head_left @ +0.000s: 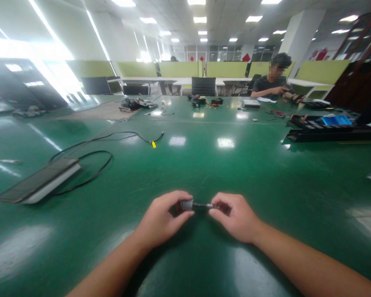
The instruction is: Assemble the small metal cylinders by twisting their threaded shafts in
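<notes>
Just above the green tabletop, my left hand [167, 214] is closed round a small grey cylinder [187, 205]. Thumb and fingers grip it from opposite sides, hiding its left end. A thin dark rod-like piece [202, 205] runs from the cylinder toward the right, roughly level. My right hand [235, 212] pinches the far end of that thin piece between thumb and forefinger. Its tip is hidden in the fingers. Blur and small size keep me from telling exactly what kind of thing this is.
On the left of the green table [188, 165] lies a flat dark-topped device [40, 179] beside a looping black cable [108, 165] with a yellow tag [153, 144]. Black equipment [334, 134] lies at the right. Small parts [198, 100] lie farther back, and a co-worker [270, 86] sits across.
</notes>
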Tool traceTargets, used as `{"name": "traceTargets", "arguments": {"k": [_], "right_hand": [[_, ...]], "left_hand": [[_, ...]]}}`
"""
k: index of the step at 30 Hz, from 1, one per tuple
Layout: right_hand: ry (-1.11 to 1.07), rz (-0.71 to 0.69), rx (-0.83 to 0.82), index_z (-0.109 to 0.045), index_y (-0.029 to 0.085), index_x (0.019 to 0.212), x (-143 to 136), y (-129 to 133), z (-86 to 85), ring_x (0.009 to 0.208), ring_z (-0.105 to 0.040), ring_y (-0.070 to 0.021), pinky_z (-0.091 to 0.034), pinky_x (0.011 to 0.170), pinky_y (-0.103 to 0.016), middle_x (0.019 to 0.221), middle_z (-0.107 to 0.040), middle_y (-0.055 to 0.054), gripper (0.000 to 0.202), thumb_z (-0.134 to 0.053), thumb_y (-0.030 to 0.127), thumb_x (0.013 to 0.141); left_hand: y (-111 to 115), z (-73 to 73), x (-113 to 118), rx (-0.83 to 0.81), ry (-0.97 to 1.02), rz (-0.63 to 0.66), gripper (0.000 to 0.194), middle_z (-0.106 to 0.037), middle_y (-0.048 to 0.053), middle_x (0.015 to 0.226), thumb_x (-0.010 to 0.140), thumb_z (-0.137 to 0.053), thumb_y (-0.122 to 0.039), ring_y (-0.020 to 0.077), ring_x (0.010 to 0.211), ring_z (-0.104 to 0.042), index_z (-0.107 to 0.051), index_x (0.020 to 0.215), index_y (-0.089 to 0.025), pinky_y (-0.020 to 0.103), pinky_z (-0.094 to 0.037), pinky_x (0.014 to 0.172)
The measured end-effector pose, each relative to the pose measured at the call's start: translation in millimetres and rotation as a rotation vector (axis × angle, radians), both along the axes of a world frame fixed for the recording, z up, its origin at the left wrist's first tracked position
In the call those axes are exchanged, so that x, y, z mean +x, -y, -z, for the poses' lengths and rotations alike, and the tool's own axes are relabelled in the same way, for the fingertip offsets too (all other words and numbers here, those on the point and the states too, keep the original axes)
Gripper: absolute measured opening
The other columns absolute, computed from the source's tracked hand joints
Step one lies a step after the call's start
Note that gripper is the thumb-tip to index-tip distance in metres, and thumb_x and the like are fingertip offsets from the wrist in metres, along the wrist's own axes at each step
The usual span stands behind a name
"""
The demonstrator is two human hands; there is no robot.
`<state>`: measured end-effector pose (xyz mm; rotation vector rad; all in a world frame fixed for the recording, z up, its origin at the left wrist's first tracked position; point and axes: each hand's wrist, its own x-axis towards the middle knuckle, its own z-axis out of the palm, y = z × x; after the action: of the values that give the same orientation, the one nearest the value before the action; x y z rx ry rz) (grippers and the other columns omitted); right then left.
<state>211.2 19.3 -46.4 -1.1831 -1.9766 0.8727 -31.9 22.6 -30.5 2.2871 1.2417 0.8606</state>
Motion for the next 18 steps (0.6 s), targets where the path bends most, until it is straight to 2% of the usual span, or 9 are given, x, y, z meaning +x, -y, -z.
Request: {"name": "traceTargets", "arguments": {"k": [18], "right_hand": [[0.018, 0.004, 0.019, -0.065, 0.019, 0.079, -0.4, 0.5, -0.2, 0.061, -0.056, -0.0136, -0.040, 0.059, -0.024, 0.068, -0.064, 0.001, 0.006, -0.064, 0.022, 0.084]], "left_hand": [[-2.0, -0.4, -0.7, 0.015, -0.046, -0.021, 0.022, -0.072, 0.004, 0.100, 0.081, -0.070, -0.025, 0.0184, 0.089, -0.068, -0.067, 0.103, -0.022, 0.031, -0.055, 0.083]]}}
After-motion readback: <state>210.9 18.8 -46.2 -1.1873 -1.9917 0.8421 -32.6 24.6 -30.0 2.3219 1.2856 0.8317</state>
